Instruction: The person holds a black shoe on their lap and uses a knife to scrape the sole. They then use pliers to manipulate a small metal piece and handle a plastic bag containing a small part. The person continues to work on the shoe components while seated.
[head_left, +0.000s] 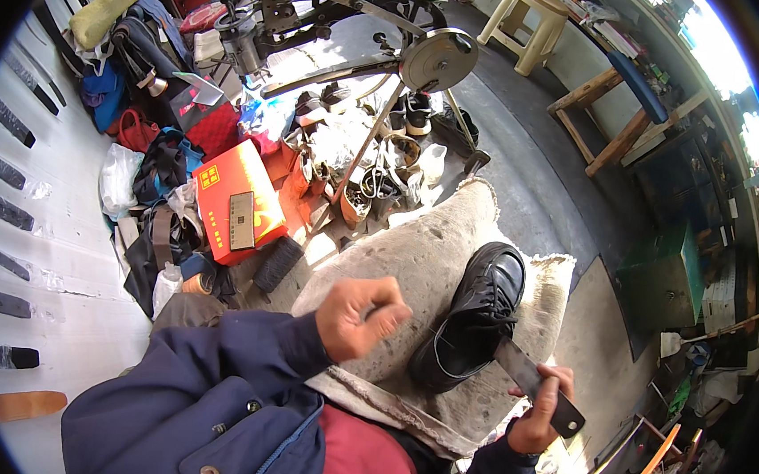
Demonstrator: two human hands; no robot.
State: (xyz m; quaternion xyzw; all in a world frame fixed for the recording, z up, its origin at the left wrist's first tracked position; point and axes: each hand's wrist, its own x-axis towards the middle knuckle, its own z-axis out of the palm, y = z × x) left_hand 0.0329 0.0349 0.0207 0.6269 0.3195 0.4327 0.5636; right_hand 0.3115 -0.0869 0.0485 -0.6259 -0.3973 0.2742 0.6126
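Observation:
A black lace-up shoe lies on a worn, stained beige cloth spread over my lap, its toe pointing away from me. My right hand is closed round a flat cobbler's knife, a broad grey metal strip with a dark end that has a hole in it. The strip's far end reaches the side of the shoe, near the laces; whether it touches I cannot tell. Left of the shoe, my left hand is raised over the cloth with its fingers curled in. What those fingers hold, if anything, is hidden.
Ahead stands a shoe-patching machine with a large wheel. Shoes and scraps crowd the floor beneath it. At left, a red box sits among bags. A plastic stool, wooden bench and green box line the right.

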